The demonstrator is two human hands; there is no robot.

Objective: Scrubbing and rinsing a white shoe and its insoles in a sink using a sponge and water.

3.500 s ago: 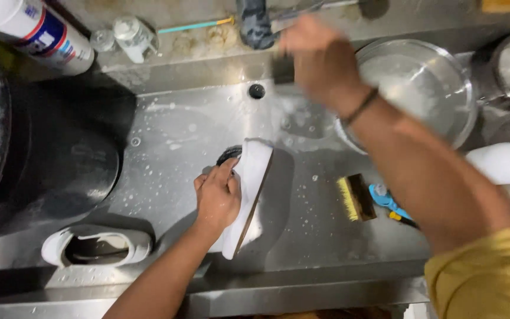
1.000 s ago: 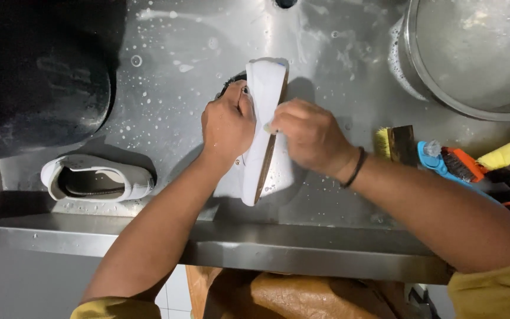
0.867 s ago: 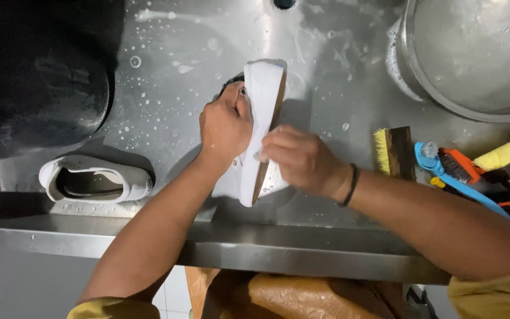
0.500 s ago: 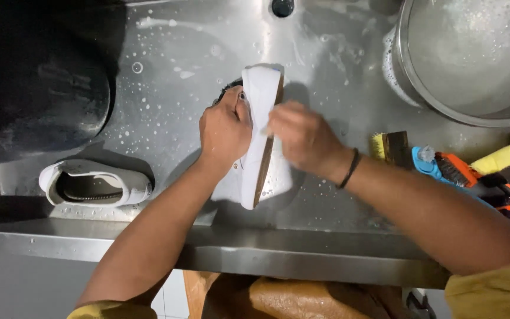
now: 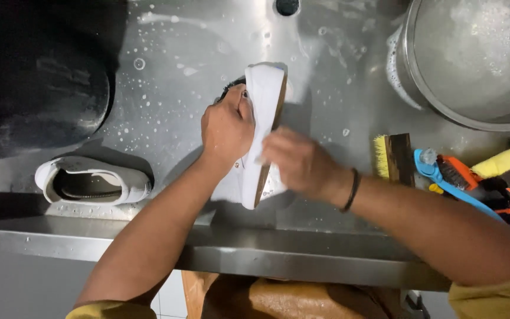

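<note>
A white sneaker with a brown sole (image 5: 264,100) stands on its side in the middle of a wet steel sink (image 5: 172,65). My left hand (image 5: 225,127) grips its upper from the left. My right hand (image 5: 297,162), blurred by motion, presses against the sole side near the heel; I cannot tell whether anything is under its fingers. A dark band circles my right wrist. The second white sneaker (image 5: 92,184) lies upright at the sink's front left, apart from both hands.
A big steel bowl of soapy water (image 5: 473,59) sits at the back right. A yellow-bristled wooden brush (image 5: 392,158) and blue, orange and yellow tools (image 5: 479,180) lie to the right. A large black tub (image 5: 36,77) fills the left. The drain hole (image 5: 287,6) is at the top.
My right hand came back from the far ledge to the sneaker and has been sliding along its sole side, now lower toward the heel. My left hand keeps its hold.
</note>
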